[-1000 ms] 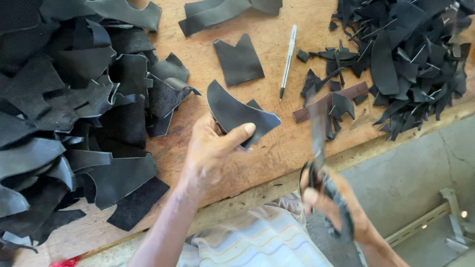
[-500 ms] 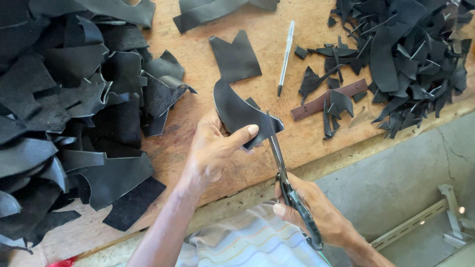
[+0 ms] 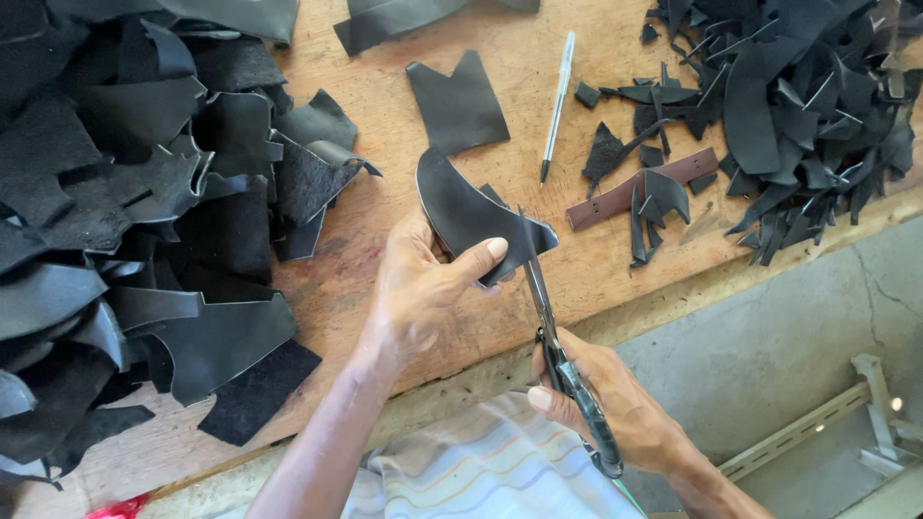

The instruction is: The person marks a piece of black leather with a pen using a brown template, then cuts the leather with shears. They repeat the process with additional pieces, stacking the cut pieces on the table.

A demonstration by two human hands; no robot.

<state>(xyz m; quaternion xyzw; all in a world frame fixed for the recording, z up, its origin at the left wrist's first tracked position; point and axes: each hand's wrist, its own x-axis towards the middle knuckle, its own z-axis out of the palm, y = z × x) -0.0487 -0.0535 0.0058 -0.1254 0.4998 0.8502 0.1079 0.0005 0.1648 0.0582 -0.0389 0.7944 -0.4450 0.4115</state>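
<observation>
Wooden bench (image 3: 404, 173) up top, bare concrete floor (image 3: 769, 317) below the edge, striped cloth (image 3: 481, 471) across the lap.

Left hand (image 3: 418, 288) pinching a curved black leather piece (image 3: 461, 216), thumb pressed flat on top, other fingers tucked underneath, holding it up just above the bench near the front edge. Right hand (image 3: 615, 404) wrapped tight round the scissors (image 3: 553, 336) handles, fingers curled closed; blades reaching up and biting into the right end of the piece. Can't tell exactly how wide the blades are parted, looks nearly closed.

Progress-wise, looks like early-to-middle going: only 1 cut shape (image 3: 457, 101) lying flat beside a pen (image 3: 556, 101), plus a brown strap (image 3: 639, 187) with holes. Big heap of scraps (image 3: 798, 96) on the right, so plenty trimmed already. Huge pile of uncut hide (image 3: 125, 221) on the left though, so loads left. Current piece seems only partly trimmed, cut sitting at 1 corner.
</observation>
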